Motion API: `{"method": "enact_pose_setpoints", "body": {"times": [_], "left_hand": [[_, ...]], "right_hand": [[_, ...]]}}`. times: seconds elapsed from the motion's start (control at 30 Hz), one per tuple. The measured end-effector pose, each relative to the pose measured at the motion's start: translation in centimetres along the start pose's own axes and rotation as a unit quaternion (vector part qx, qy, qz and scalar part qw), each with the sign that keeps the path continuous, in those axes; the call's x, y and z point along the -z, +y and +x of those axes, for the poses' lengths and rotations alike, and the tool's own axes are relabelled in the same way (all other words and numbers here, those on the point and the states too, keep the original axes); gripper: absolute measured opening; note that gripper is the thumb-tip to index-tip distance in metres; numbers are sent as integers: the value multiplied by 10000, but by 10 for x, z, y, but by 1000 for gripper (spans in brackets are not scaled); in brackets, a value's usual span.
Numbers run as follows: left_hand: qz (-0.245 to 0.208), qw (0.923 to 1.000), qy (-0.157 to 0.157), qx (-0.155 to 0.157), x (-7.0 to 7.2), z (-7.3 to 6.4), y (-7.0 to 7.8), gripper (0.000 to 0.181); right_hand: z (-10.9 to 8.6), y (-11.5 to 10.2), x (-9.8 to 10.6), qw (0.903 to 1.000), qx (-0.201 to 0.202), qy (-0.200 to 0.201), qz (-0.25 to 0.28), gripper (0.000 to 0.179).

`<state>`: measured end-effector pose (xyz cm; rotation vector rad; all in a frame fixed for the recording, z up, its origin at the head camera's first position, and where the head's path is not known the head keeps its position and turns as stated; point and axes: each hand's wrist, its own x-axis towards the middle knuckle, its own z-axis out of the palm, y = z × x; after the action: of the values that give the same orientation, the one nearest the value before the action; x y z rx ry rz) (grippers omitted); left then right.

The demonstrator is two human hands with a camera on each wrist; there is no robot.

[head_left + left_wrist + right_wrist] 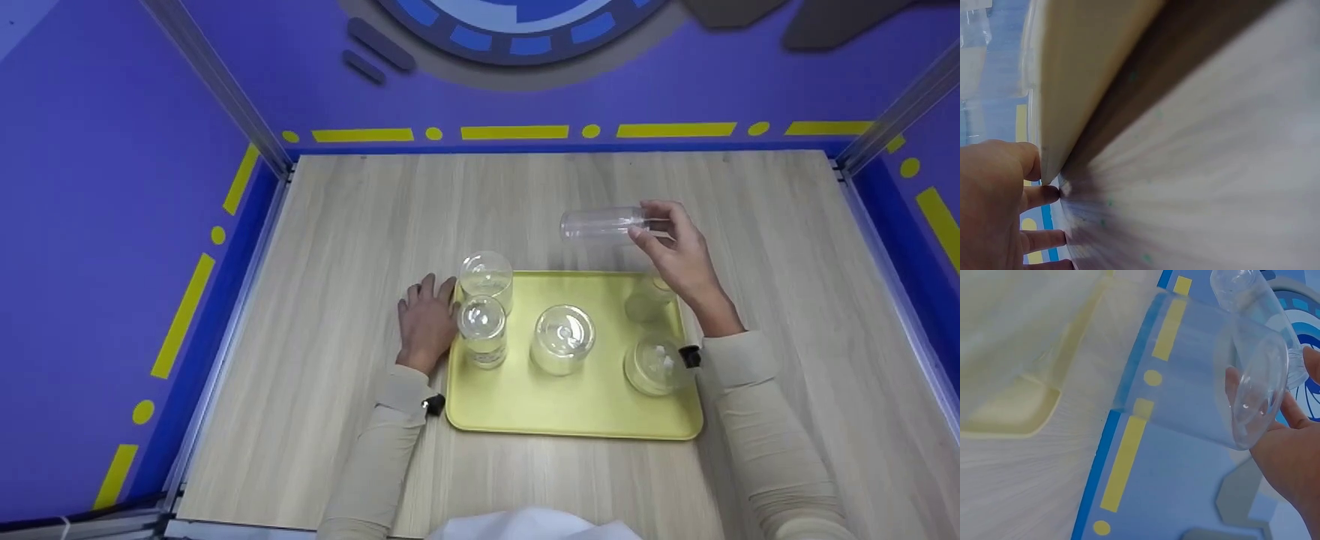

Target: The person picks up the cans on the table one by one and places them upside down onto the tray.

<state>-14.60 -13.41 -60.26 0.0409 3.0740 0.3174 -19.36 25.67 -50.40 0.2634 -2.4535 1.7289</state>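
My right hand (679,259) pinches one end of a clear cylindrical container (600,225), holding it on its side above the table behind the tray. In the right wrist view this container (1261,312) slants at the upper right, fingers at its lower end. My left hand (427,322) lies on the table beside the left edge of a yellow tray (570,416), fingers spread. In the left wrist view its thumb touches the tray's edge and the fingertips (1058,237) rest on the table. Near it, on the tray, stand a wide clear container (487,270) and a narrower one (482,322).
A clear jar-like container (564,337) stands mid-tray. Two more, a rear one (645,304) and a front one (658,367), stand at the right under my right forearm. Blue walls (525,97) enclose the wooden table (360,210) at the back and sides.
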Motion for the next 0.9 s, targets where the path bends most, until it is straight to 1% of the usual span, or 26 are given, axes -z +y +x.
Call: {"method": "enact_pose_setpoints", "body": {"times": [0.2, 0.4, 0.53, 0.77, 0.9], "left_hand": [[-64, 9999, 86, -5, -1, -1, 0, 52], [-79, 9999, 137, -13, -1, -1, 0, 52], [-49, 9999, 94, -6, -1, 0, 0, 53], [-51, 10000, 12, 16, 1, 0, 1, 53], [-84, 10000, -28, 37, 1, 0, 1, 53]], "right_hand": [[-2, -1, -1, 9987, -60, 37, 502, 48], [-3, -3, -4, 9939, 4, 139, 1092, 44], [-5, -3, -6, 9896, 58, 138, 1427, 44], [-9, -3, -9, 9788, -56, 129, 2042, 45], [-11, -3, -10, 9766, -101, 131, 2145, 43]]}}
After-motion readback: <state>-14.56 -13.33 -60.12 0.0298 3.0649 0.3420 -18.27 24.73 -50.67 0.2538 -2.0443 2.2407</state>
